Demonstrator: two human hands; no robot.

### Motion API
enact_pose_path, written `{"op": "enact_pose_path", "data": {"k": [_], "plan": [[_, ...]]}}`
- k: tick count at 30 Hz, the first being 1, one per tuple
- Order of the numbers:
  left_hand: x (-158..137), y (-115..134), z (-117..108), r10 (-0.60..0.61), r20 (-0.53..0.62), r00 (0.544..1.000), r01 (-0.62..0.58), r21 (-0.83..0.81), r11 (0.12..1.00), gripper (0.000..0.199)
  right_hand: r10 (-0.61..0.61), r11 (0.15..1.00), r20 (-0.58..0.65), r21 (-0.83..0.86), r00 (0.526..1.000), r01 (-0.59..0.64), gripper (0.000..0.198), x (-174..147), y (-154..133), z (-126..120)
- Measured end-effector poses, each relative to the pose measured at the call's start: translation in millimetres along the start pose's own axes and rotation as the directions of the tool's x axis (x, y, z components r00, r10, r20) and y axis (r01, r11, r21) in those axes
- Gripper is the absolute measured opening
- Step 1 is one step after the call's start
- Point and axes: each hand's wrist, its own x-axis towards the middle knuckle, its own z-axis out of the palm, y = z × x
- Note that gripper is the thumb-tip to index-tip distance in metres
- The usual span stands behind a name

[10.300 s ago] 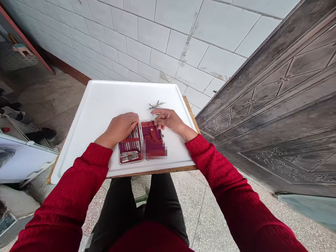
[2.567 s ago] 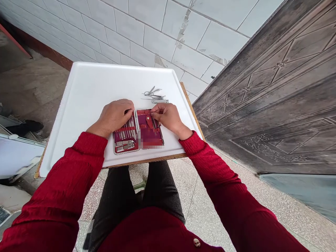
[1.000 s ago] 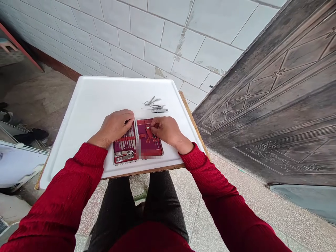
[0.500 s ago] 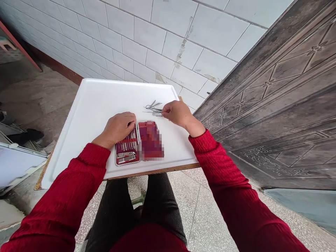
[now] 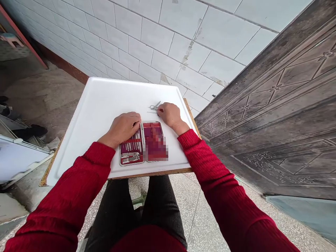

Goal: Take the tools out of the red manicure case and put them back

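An unfolded manicure case [image 5: 132, 161] with a dark red lining lies on a white board. Its left half holds several slim metal tools under a red strap, with nail clippers [image 5: 130, 157] at the near end. My left hand [image 5: 124, 127] is curled over the far end of that half, gripping the case there. Beyond the case, my right hand [image 5: 169, 114] has thumb and fingers pinched together among loose metal tools. Small scissors [image 5: 154, 106] and a thin metal tool [image 5: 151, 112] show beside its fingertips. Whatever the pinch holds is hidden.
The white board [image 5: 105, 99] has a raised rim and rests on a wooden-edged table [image 5: 157, 172]. A tiled wall [image 5: 147, 45] rises behind it. At the right stands a grey patterned door panel [image 5: 283, 105]. The case's right half [image 5: 152, 134] is partly blurred out.
My right hand has moved left and covers more of the loose tools. My left hand stays on the case. The whole view has shifted slightly.
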Motion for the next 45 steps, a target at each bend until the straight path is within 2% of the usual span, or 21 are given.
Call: {"op": "enact_pose_path", "data": {"k": [3,6,9,11,14,17,19,22,28,34,39,45], "plan": [[0,-1,1,-0.005,-0.007,1.0,0.005,0.004,1.0,0.032,-0.086,0.996,-0.05,-0.004,0.995,0.085,0.025,1,2,6],[1,-1,1,-0.008,-0.006,1.0,0.008,0.004,1.0,0.032,-0.104,0.992,-0.167,0.05,0.98,0.114,0.025,2,7,9],[1,0,1,-0.012,0.002,1.0,0.012,0.01,1.0,0.033,-0.055,0.962,-0.307,0.24,0.95,0.133,0.018,4,13,11],[1,-1,0,-0.013,0.007,1.0,0.013,0.012,1.0,0.034,-0.006,0.885,-0.323,0.439,0.946,0.156,0.015,5,16,13],[1,-1,-1,-0.015,0.016,1.0,0.015,0.013,1.0,0.034,0.039,0.67,-0.177,0.735,0.983,0.106,0.014,4,17,18],[1,-1,-1,-0.022,0.015,1.0,0.022,0.007,1.0,0.035,0.016,0.455,-0.015,0.89,1.0,0.006,0.01,1,16,22],[0,0,-2,-0.026,0.011,1.0,0.026,-0.002,1.0,0.035,-0.018,0.362,0.043,0.931,0.999,-0.034,0.025,0,15,24],[0,1,-4,-0.025,0.014,1.0,0.025,-0.015,1.0,0.036,-0.077,0.284,0.097,0.956,0.992,-0.072,0.042,-1,15,25],[0,0,-3,-0.017,0.016,1.0,0.018,-0.025,1.0,0.035,-0.139,0.238,0.156,0.964,0.978,-0.12,0.049,-2,17,27],[1,-1,-2,-0.029,0.012,1.0,0.029,-0.019,0.999,0.035,-0.207,0.278,0.204,0.95,0.957,-0.142,0.063,-7,20,20],[1,-2,0,-0.032,0.008,0.999,0.032,-0.014,0.999,0.034,-0.26,0.293,0.238,0.943,0.936,-0.158,0.054,-9,24,15],[2,-1,-1,-0.022,0.025,0.999,0.022,-0.018,1.0,0.03,-0.221,0.31,0.224,0.939,0.949,-0.149,0.025,-19,32,10]]}}
